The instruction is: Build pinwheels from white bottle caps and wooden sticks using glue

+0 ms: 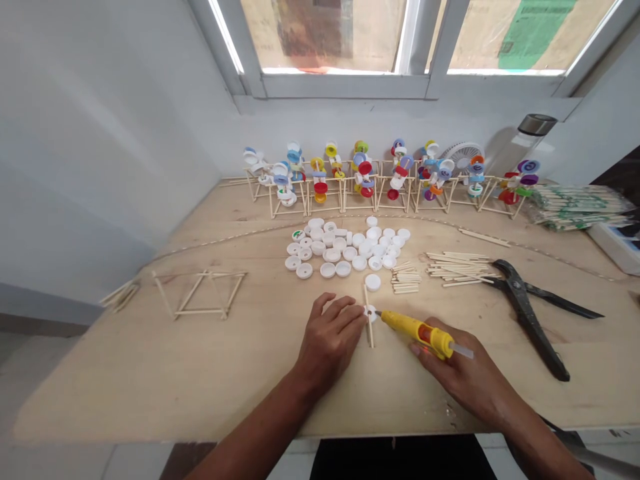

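A yellow hot glue gun (417,331) with a clear glue stick at its back is gripped in my right hand (463,373). Its nozzle points left, at a small white bottle cap (371,319) lying on the table. Across that cap runs a thin wooden stick (371,338), roughly in line with my view. My left hand (331,337) rests on the table with curled fingers, its fingertips holding the cap's left side. Just beyond the stick's far end lies another white cap (373,283).
Several white caps (343,268) are spread ahead. Short sticks (406,279), longer sticks (457,268) and black-handled pliers (525,313) lie right. A stick frame (200,311) stands left. Coloured cap wheels (320,189) on stick stands line the wall, near a bottle (520,150).
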The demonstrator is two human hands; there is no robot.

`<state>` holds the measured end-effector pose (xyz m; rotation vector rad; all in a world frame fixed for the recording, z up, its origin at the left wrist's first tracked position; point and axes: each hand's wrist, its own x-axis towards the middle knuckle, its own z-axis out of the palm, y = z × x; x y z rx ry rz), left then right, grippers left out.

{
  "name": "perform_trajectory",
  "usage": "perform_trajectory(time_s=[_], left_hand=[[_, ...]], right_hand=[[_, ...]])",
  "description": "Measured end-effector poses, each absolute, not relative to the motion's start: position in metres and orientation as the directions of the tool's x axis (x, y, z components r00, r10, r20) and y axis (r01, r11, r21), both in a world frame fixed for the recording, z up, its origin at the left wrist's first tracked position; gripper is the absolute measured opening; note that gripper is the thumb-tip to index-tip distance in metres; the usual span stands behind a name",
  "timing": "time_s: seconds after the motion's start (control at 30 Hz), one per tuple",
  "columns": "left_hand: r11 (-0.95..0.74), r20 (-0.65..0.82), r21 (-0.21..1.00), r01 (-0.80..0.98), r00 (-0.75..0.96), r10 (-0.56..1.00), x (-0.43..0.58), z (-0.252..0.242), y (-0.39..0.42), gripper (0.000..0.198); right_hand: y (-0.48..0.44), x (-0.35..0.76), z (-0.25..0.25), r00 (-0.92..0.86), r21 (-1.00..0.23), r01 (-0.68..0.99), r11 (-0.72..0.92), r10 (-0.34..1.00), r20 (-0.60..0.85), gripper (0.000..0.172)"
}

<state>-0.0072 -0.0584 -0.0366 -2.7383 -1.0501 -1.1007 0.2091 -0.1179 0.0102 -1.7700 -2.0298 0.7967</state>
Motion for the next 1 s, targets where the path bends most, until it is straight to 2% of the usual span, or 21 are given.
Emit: perform_trajectory(time_s=[0.27,0.6,1.0], left_hand=[[-0.773,0.621,0.225,0.593,0.524,0.583,-0.0070,-0.0385,-0.0581,0.017],[-0.777,0.627,0.229,0.586,0.522,0.579,-0.0065,-0.0372,-0.0578,0.015],[-0.776,0.625,0.238,0.584,0.519,0.583,-0.0066,-0.0375,-0.0581,0.015]], right_hand=[[-0.1177,0.2077,0.0071,-0.178,-0.584,0.805,0.104,0.982,-0.070,0.023],[-0.1181,0.2064,0.0102,-0.160,-0.587,0.807,0.057,0.979,-0.125,0.023],[-0.1178,0.2049,0.0105,-0.156,-0.577,0.813,0.070,0.983,-0.100,0.025]])
